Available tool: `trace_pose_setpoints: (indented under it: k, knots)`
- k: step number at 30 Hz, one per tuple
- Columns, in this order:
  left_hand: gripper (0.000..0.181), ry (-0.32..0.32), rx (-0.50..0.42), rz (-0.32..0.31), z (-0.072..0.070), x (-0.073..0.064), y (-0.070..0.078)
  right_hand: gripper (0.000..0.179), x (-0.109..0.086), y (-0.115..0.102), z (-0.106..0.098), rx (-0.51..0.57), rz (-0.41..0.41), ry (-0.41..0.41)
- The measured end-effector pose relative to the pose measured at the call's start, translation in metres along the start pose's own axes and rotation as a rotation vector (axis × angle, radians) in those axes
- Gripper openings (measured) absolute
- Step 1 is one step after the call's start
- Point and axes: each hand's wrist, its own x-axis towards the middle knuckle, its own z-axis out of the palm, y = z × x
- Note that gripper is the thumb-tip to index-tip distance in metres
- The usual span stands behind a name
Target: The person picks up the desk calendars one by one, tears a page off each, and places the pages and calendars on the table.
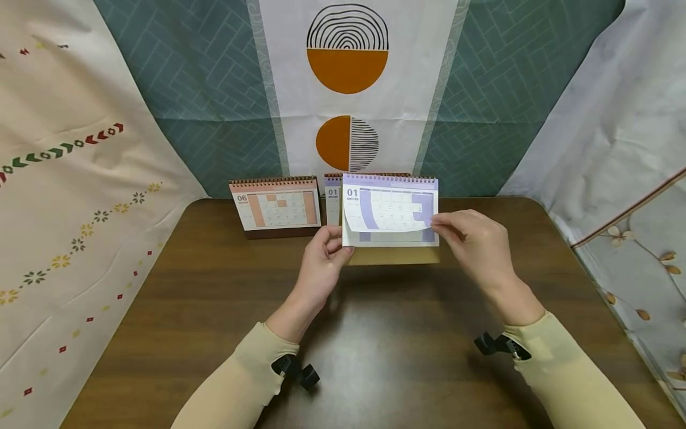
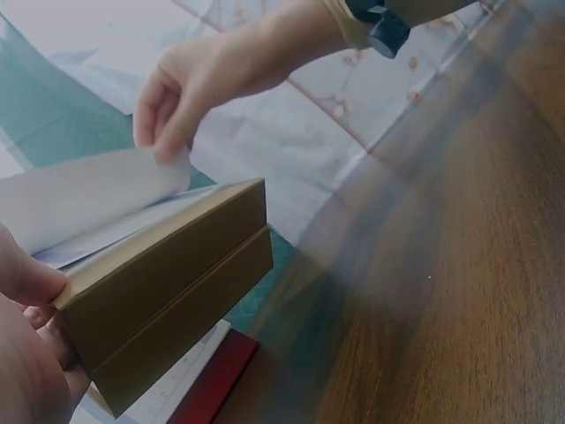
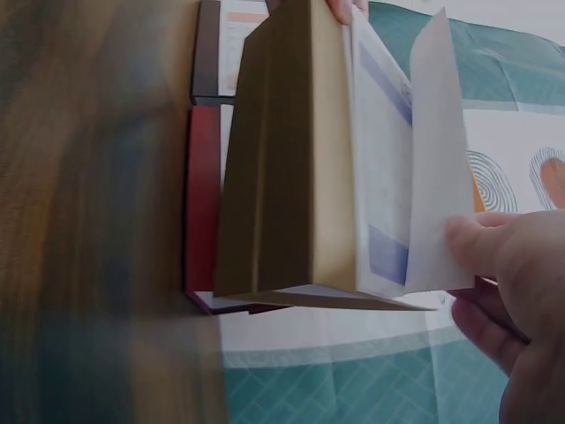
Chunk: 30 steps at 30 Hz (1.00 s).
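Raised above the table is a desk calendar [image 1: 396, 255] with a tan cardboard stand and purple-printed pages. My left hand [image 1: 320, 262] grips its lower left corner, thumb in front. With thumb and fingertips, my right hand [image 1: 474, 241] pinches the lower right corner of the front page [image 1: 388, 208], marked 01. That page is lifted and curves away from the sheet beneath it. In the right wrist view the lifted page [image 3: 437, 168] stands apart from the calendar block, pinched by the right hand [image 3: 521, 283]. The left wrist view shows the stand's tan base [image 2: 177, 291] from below.
An orange-printed desk calendar [image 1: 278, 205] marked 06 stands at the back left of the brown table [image 1: 375, 345]. Behind the held one is another calendar [image 1: 332, 199] marked 01, with a red base [image 3: 203, 203]. Patterned cloths [image 1: 214, 89] hang around the table's back and sides.
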Motion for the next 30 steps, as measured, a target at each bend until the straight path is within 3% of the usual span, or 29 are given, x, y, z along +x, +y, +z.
trace_pose_setpoints:
  k: [5, 11, 20, 24, 30]
  knots:
    - [0.032, 0.001, -0.002, 0.010, 0.000, 0.001, 0.001, 0.034, -0.006, 0.003, 0.003, 0.006, -0.022, -0.109]
    - [0.031, 0.002, 0.003, 0.009, 0.001, 0.001, 0.003, 0.039, -0.009, 0.010, 0.007, 0.019, -0.073, -0.166]
    - [0.032, -0.001, 0.003, 0.004, 0.003, 0.000, 0.003, 0.051, 0.000, 0.012, 0.014, 0.004, -0.248, -0.270]
    - [0.031, -0.010, 0.006, 0.001, 0.003, -0.001, 0.002, 0.053, 0.007, 0.007, 0.017, 0.016, -0.257, -0.311]
    - [0.031, -0.012, 0.006, 0.016, 0.004, -0.002, 0.002, 0.053, 0.012, 0.003, 0.020, 0.022, -0.255, -0.311]
